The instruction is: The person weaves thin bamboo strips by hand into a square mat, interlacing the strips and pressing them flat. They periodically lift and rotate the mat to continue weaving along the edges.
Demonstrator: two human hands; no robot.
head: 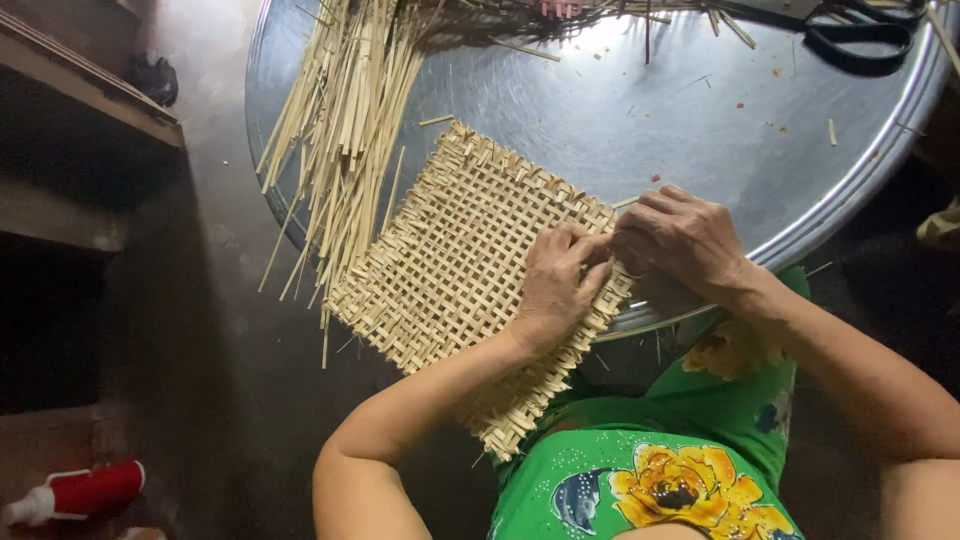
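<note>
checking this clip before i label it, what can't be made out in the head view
- Fingertips of the left hand and right hand: curled together at the woven mat edge, so what they pinch is hidden.
- Near corner of the mat: covered by the left forearm.
- Scissors: cut off by the top edge.
- Red and white bottle: partly cut off at the bottom left.

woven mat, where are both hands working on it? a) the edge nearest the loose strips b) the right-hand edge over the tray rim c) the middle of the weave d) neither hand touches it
b: the left hand and right hand meet at the woven mat's right edge, over the round metal tray's rim, away from the loose strips.
</note>
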